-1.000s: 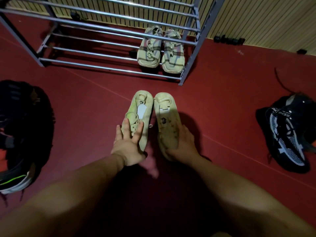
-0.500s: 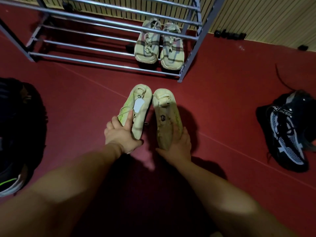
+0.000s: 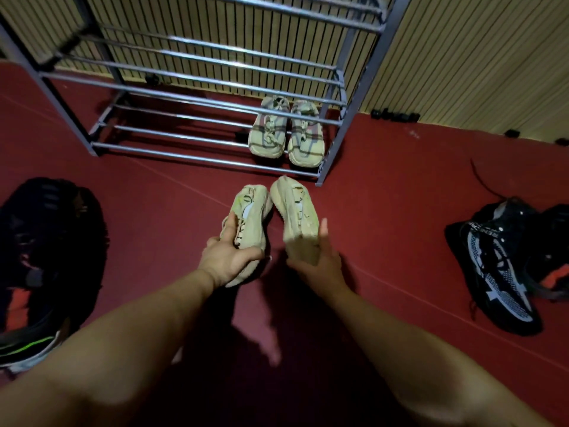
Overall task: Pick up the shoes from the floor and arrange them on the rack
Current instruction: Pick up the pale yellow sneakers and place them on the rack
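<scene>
The grey metal shoe rack (image 3: 197, 87) of round bars stands on the dark red floor (image 3: 154, 211), backed against the pale slatted wall (image 3: 462, 57). Its lowest shelf holds one pair of cream plaid-striped sneakers (image 3: 286, 134), side by side at the rack's right end, toes toward the person.

Just in front of the rack's right front leg, two pale yellow-cream sneakers are held close together, toes pointing at the rack. The left hand (image 3: 229, 257) grasps the left pale sneaker (image 3: 249, 217) near its heel, thumb laid over the laced upper and fingers curled beneath; this shoe sits opening-up, its light insole showing. The right hand (image 3: 320, 260) grasps the right pale sneaker (image 3: 295, 208) at the heel end, one digit standing straight along the shoe's outer side; this hand and shoe are blurred, so the rest of the grip cannot be told. A shadow of arms and shoes falls on the floor below them.

Well to the right of the rack, black knit sneakers with white mesh panels (image 3: 498, 266) lie on the floor; well to the left of the rack and nearer the person lie black shoes with a green stripe (image 3: 46, 257). To the rack's right, small dark objects (image 3: 395, 114) sit at the foot of the wall.
</scene>
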Tool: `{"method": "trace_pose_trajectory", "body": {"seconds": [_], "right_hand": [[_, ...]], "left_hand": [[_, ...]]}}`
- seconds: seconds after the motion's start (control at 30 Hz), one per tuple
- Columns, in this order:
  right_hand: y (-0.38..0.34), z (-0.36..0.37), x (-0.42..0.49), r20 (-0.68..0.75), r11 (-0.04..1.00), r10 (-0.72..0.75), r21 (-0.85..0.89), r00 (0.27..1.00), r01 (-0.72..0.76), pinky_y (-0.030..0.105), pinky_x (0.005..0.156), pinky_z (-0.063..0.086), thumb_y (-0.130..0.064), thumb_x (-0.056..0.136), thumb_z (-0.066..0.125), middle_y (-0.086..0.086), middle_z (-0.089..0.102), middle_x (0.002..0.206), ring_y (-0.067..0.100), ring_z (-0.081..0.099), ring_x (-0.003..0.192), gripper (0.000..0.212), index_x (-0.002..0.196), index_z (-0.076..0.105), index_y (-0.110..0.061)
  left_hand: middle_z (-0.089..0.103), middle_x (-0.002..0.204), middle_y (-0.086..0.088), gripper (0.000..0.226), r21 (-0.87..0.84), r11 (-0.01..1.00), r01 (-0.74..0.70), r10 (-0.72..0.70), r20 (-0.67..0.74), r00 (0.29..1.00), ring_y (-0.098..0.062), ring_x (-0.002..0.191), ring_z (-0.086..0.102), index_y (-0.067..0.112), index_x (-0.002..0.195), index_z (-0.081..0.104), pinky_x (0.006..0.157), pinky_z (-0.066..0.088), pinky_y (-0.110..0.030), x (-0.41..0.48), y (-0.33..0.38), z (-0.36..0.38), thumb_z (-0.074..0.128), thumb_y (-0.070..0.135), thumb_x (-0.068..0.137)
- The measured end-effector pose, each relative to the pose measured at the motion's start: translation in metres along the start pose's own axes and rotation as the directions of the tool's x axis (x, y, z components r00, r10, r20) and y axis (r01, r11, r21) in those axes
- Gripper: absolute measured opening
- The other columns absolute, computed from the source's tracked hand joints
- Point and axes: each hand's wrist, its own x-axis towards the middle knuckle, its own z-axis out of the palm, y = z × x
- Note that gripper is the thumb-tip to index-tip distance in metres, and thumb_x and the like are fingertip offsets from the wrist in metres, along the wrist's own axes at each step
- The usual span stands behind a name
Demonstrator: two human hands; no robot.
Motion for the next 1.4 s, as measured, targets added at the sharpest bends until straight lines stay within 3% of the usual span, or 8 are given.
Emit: {"method": "trace_pose_trajectory", "body": {"seconds": [0.07,0.2,0.4,0.6,0.9,1.07,1.27,1.4], "right_hand": [[-0.008,-0.004,-0.002,-0.025,0.995,-0.103,-0.014,0.994,0.103,0.043,0.106,0.036,-0.068,0.049,0.063,0.015,0.044,0.135,0.029,0.044,0.124,0.119,0.144,-0.006,-0.049],[-0.039,-0.020,-0.012,-0.042,0.977,-0.205,-0.067,0.978,0.202,0.020,0.097,0.020,-0.061,0.049,0.061,0.011,0.033,0.143,0.026,0.035,0.124,0.119,0.146,-0.004,-0.038],[-0.060,-0.029,-0.010,-0.134,0.956,-0.293,-0.049,0.947,0.289,0.023,0.103,0.018,-0.033,0.068,0.078,0.007,0.022,0.149,0.025,0.025,0.131,0.113,0.148,-0.002,-0.037],[-0.080,-0.039,-0.015,-0.217,0.893,-0.451,-0.125,0.866,0.433,0.025,0.106,0.017,-0.046,0.062,0.068,0.008,0.022,0.149,0.023,0.023,0.132,0.103,0.142,0.002,-0.039],[-0.117,-0.057,-0.007,-0.323,0.816,-0.577,-0.180,0.750,0.550,0.026,0.110,0.011,-0.035,0.069,0.079,0.008,0.017,0.153,0.016,0.016,0.134,0.105,0.142,0.003,-0.036],[-0.144,-0.079,0.004,-0.386,0.796,-0.600,-0.204,0.701,0.569,0.029,0.109,0.011,-0.033,0.070,0.081,0.012,0.015,0.154,0.026,0.015,0.138,0.106,0.141,0.002,-0.035],[-0.186,-0.102,0.018,-0.444,0.823,-0.553,-0.162,0.705,0.544,0.034,0.113,0.013,-0.038,0.072,0.077,0.009,0.011,0.156,0.025,0.011,0.141,0.109,0.143,-0.005,-0.039],[-0.222,-0.121,0.031,-0.429,0.841,-0.534,-0.176,0.729,0.513,0.035,0.114,0.013,-0.041,0.075,0.074,0.005,0.008,0.157,0.022,0.008,0.142,0.112,0.149,-0.010,-0.034]], "left_hand": [[0.027,0.142,-0.017,0.111,-0.077,0.997,-0.023,0.021,-0.037,0.999,-0.036,0.130,0.033,0.048,0.146,-0.002,0.109,0.027,-0.037,-0.006,0.003,-0.005,0.056,0.054,0.051],[0.027,0.142,-0.014,0.111,-0.139,0.982,-0.129,0.104,-0.171,0.980,-0.033,0.133,0.030,0.048,0.146,0.001,0.113,0.023,-0.037,-0.017,0.002,-0.014,0.060,0.053,0.052],[0.025,0.146,-0.015,0.117,-0.088,0.958,-0.274,0.226,-0.357,0.906,-0.032,0.136,0.025,0.047,0.146,0.000,0.114,0.020,-0.036,-0.024,0.010,-0.028,0.057,0.063,0.045],[0.020,0.148,-0.015,0.116,-0.010,0.912,-0.410,0.353,-0.487,0.799,-0.029,0.138,0.019,0.042,0.148,0.002,0.111,0.017,-0.033,-0.030,0.026,-0.043,0.049,0.069,0.045],[0.020,0.148,-0.016,0.113,0.080,0.861,-0.503,0.453,-0.571,0.684,-0.030,0.137,0.020,0.039,0.148,0.005,0.110,0.016,-0.029,-0.032,0.055,-0.064,0.050,0.069,0.049],[0.021,0.148,-0.015,0.112,0.141,0.813,-0.566,0.530,-0.582,0.617,-0.028,0.137,0.022,0.038,0.148,0.005,0.111,0.016,-0.029,-0.034,0.085,-0.088,0.049,0.068,0.050],[0.020,0.148,-0.016,0.113,0.185,0.791,-0.583,0.567,-0.581,0.585,-0.028,0.138,0.020,0.039,0.149,0.006,0.112,0.015,-0.029,-0.031,0.129,-0.117,0.049,0.070,0.050],[0.015,0.151,-0.016,0.105,0.179,0.819,-0.545,0.541,-0.556,0.631,-0.029,0.141,0.015,0.039,0.149,0.005,0.113,0.015,-0.033,-0.024,0.169,-0.140,0.065,0.059,0.064]]}}
